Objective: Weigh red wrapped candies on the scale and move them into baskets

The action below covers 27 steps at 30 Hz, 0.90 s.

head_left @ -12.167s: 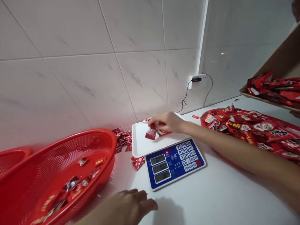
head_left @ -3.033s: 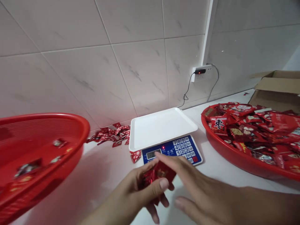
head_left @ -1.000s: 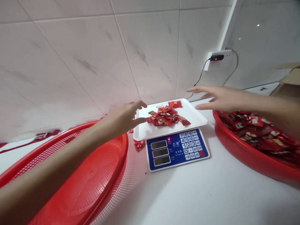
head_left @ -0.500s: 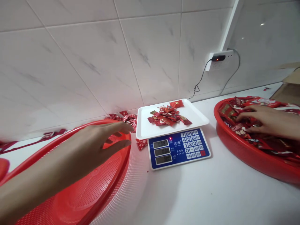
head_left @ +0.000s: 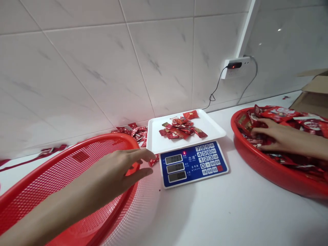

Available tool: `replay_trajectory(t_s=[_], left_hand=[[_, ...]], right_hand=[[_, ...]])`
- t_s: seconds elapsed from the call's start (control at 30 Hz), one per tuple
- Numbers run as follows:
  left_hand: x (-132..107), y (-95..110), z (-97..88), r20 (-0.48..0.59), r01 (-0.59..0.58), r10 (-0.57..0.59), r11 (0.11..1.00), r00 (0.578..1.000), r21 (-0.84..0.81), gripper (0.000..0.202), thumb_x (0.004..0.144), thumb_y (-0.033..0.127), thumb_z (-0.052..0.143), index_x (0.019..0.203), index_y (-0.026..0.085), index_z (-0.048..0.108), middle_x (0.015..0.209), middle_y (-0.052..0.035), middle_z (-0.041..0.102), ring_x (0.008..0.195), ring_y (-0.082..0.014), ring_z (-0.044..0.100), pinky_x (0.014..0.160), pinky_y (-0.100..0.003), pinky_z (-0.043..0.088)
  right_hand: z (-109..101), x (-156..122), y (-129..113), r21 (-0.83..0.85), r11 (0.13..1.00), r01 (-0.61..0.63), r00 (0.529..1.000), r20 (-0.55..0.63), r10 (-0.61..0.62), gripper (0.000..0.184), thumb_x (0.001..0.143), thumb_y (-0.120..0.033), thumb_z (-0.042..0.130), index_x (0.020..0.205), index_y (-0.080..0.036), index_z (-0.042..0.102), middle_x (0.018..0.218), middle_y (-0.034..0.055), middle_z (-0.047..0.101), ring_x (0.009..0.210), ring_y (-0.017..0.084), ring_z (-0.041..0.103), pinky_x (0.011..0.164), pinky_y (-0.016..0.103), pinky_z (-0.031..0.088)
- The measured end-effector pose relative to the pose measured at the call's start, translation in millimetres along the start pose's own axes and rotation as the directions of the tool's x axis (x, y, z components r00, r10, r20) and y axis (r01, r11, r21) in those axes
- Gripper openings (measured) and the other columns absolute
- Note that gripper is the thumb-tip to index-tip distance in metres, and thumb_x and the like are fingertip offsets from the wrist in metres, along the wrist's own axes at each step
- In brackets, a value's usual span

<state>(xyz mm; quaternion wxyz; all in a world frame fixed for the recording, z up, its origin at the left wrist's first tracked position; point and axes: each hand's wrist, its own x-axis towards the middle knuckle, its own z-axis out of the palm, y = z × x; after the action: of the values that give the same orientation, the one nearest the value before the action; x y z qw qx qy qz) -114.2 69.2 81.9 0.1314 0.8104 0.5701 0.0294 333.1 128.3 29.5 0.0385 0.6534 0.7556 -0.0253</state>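
Note:
My left hand (head_left: 128,165) hangs over the near rim of a red mesh basket (head_left: 112,138), thumb and fingers apart with nothing between them. Its fingertips are close to the left corner of a digital scale (head_left: 193,164). On the scale's white tray (head_left: 212,128) lies a small heap of red-wrapped candies (head_left: 181,128). At the right, my right hand (head_left: 276,136) reaches into a red basin (head_left: 266,176) filled with wrapped candies (head_left: 246,121). Its bent fingers are spread and touch the wrappers; some fingertips are partly hidden among them.
Behind the basket, more red packets with white dots (head_left: 139,132) lie along the tiled wall. A black cable (head_left: 217,85) runs from the wall socket (head_left: 234,72) down behind the scale. An open cardboard box (head_left: 314,95) stands at the back right. The white tabletop (head_left: 205,208) stretches in front.
My left hand has moved down and a little right, nearer the scale's corner. My right hand's fingers have curled slightly more among the candies in the basin. The view has shifted slightly.

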Motion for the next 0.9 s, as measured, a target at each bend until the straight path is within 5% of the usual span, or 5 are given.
replay_trajectory(t_s=[0.1, 0.37, 0.63, 0.77, 0.9], left_hand=[[3, 1, 2.2, 0.068, 0.001, -0.001, 1.0, 0.998, 0.002, 0.034, 0.094, 0.05, 0.044, 0.118, 0.035, 0.064, 0.102, -0.0012, 0.073, 0.082, -0.0205, 0.07, 0.067, -0.029, 0.054], [0, -9, 3.3, 0.046, 0.034, -0.032, 0.998, 0.998, -0.044, 0.041, 0.088, 0.057, 0.044, 0.116, 0.038, 0.066, 0.103, -0.0024, 0.074, 0.082, -0.023, 0.072, 0.068, -0.033, 0.057], [-7, -10, -2.9, 0.012, 0.046, -0.046, 0.996, 0.999, -0.072, 0.038, 0.088, 0.058, 0.047, 0.114, 0.038, 0.067, 0.11, -0.0008, 0.073, 0.088, -0.0228, 0.072, 0.072, -0.032, 0.058], [-9, -8, -3.9, 0.06, 0.061, -0.057, 0.996, 0.997, -0.068, 0.041, 0.088, 0.056, 0.044, 0.116, 0.037, 0.066, 0.108, -0.001, 0.074, 0.088, -0.0223, 0.072, 0.073, -0.033, 0.058], [-12, -14, -5.2, 0.027, 0.067, -0.066, 0.995, 0.997, -0.072, 0.039, 0.086, 0.059, 0.046, 0.113, 0.04, 0.067, 0.109, 0.0025, 0.074, 0.088, -0.0218, 0.072, 0.075, -0.034, 0.059]], right_hand=[[-1, -3, -7, 0.036, 0.999, -0.01, 1.0, -0.011, 0.01, 0.018, 0.08, -0.039, 0.047, 0.083, -0.025, 0.058, 0.109, 0.0164, 0.066, 0.094, 0.032, 0.066, 0.084, 0.044, 0.051], [-44, -12, -17, 0.074, 0.985, -0.157, 0.958, -0.232, 0.17, 0.016, 0.078, -0.044, 0.055, 0.076, -0.028, 0.06, 0.076, 0.007, 0.068, 0.071, 0.027, 0.063, 0.064, 0.038, 0.043], [-66, 53, -108, 0.555, 0.725, 0.407, 0.895, -0.4, -0.196, 0.035, 0.068, -0.056, 0.073, 0.075, -0.022, 0.068, 0.083, 0.0024, 0.072, 0.076, 0.02, 0.066, 0.072, 0.036, 0.051], [-49, 94, -144, 0.618, 0.678, 0.398, 0.917, -0.263, -0.299, 0.024, 0.066, -0.036, 0.077, 0.085, -0.022, 0.074, 0.093, 0.0031, 0.075, 0.085, 0.022, 0.067, 0.078, 0.039, 0.054], [-53, 97, -143, 0.635, 0.65, 0.419, 0.887, -0.438, -0.144, 0.034, 0.072, -0.04, 0.076, 0.102, -0.025, 0.074, 0.107, 0.0039, 0.074, 0.084, 0.021, 0.066, 0.08, 0.043, 0.055]])
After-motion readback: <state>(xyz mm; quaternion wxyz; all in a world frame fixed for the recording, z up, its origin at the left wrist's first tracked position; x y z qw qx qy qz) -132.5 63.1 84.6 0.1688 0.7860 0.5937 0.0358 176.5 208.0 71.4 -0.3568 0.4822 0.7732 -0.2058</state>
